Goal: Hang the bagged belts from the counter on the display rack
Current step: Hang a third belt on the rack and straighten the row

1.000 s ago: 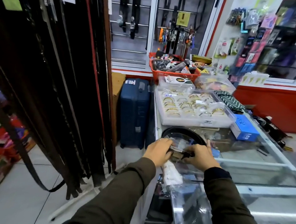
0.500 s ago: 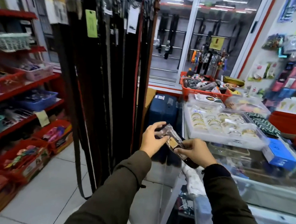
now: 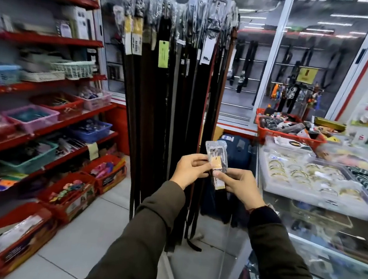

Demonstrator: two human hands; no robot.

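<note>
The left hand (image 3: pixel 190 170) and right hand (image 3: pixel 238 182) both pinched the bagged belt (image 3: pixel 216 163), held upright between them in front of the chest, the left at its middle and the right at its lower end. The bag looked light, slick and crinkly, with a stiff buckle inside, so it would likely slip unless gripped over the buckle; the clear top flap seemed the part to hook, though blur hid any hole. Just beyond the hands stood the rack (image 3: pixel 175 81), crowded with hanging dark belts and tags that left little free room on top. Right of the hands lay the glass surface (image 3: pixel 328 222) with a tray of bangles (image 3: pixel 311 175).
</note>
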